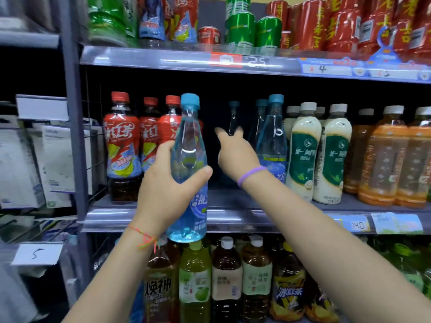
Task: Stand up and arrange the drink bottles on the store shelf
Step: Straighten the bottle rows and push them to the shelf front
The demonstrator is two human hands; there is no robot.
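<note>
My left hand grips a clear blue drink bottle with a blue cap, holding it upright in front of the middle shelf. My right hand reaches into the dark gap on that shelf, fingers spread, holding nothing. Its fingertips are close to a blue-capped bottle at the back. Right of the gap stand more upright blue bottles. Red iced-tea bottles stand left of the gap.
White-and-green milk tea bottles and orange tea bottles fill the shelf's right side. Cans and red packs sit on the upper shelf. Green and brown tea bottles stand below. A grey upright and boxes lie left.
</note>
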